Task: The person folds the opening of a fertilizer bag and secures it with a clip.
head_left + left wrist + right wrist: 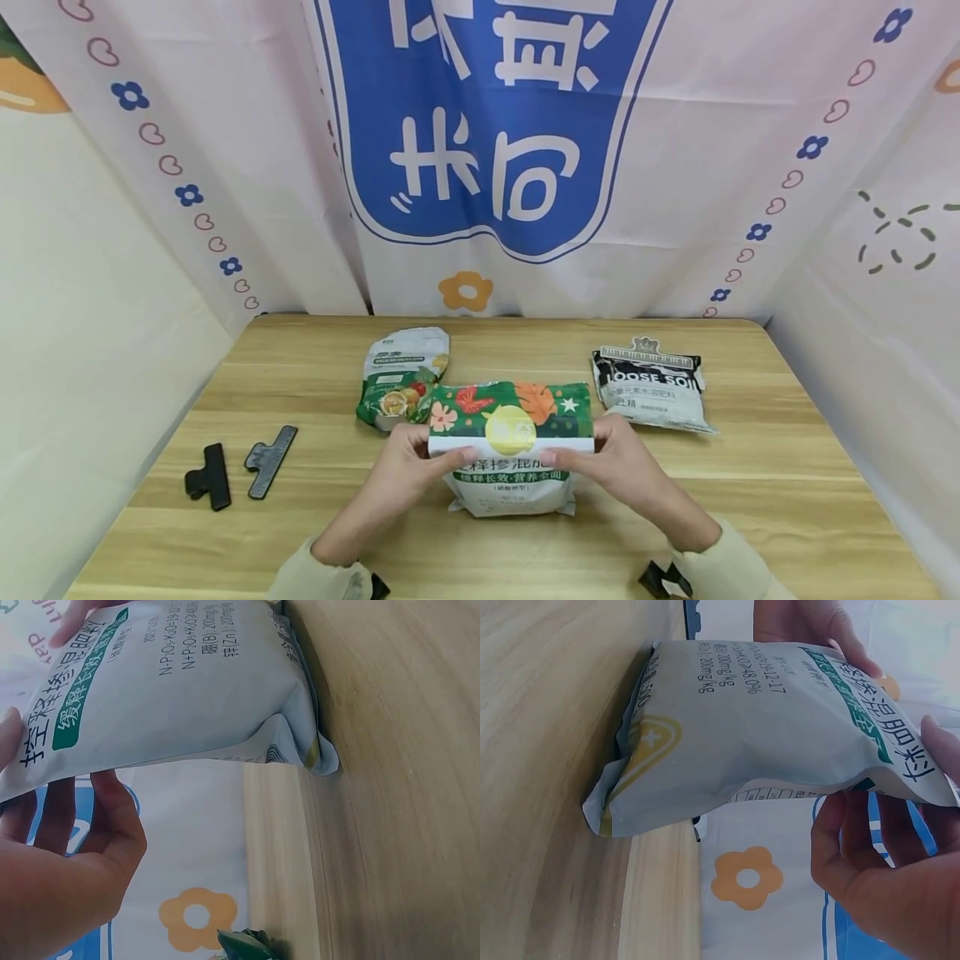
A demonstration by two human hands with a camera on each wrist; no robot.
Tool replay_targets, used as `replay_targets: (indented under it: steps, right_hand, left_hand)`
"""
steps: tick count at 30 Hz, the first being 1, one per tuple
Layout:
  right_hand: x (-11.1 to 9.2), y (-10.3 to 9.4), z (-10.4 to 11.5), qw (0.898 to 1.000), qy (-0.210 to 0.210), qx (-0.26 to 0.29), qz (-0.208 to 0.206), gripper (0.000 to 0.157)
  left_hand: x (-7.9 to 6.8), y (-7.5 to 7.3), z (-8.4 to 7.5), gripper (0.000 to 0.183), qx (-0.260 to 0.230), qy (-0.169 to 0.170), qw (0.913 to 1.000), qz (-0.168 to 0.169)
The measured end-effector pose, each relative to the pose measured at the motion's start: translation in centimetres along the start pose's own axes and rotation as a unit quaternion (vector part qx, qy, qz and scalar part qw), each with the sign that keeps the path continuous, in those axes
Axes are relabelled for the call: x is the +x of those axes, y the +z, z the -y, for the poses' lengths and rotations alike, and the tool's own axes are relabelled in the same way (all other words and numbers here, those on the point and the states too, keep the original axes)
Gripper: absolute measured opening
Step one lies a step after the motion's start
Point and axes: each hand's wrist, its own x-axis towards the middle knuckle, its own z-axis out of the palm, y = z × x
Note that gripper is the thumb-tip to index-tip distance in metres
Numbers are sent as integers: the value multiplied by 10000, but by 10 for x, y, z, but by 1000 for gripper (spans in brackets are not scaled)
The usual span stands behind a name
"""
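Observation:
A white and green fertilizer bag (513, 496) stands on the table in front of me, its bottom edge on the wood. Its top, printed with leaves and a yellow circle, is folded over toward me. My left hand (408, 467) grips the left end of the fold, thumb in front and fingers behind. At the right end, my right hand (626, 471) holds it the same way. In the left wrist view the bag's printed front (202, 690) bulges, with the fingers curled behind it. The right wrist view shows the bag's creased side (757, 784).
Left on the table (337, 517) lie a black bag clip (217, 477) and a dark grey clip (272, 462). Behind the bag's left side is a green and white pouch (405, 375). A soil bag (652, 404) at right wears a silver clip (647, 358). A printed curtain (675, 208) hangs behind.

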Motion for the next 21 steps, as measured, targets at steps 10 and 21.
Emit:
replay_targets:
  steps: [10, 21]
  right_hand:
    - [-2, 0, 1, 9977, 397, 507, -199, 30]
    - [0, 5, 0, 9850, 738, 1540, -254, 31]
  left_hand:
    - [-4, 4, -4, 39, -196, -209, 9995, -93]
    - [-4, 6, -7, 38, -407, -638, 9968, -269]
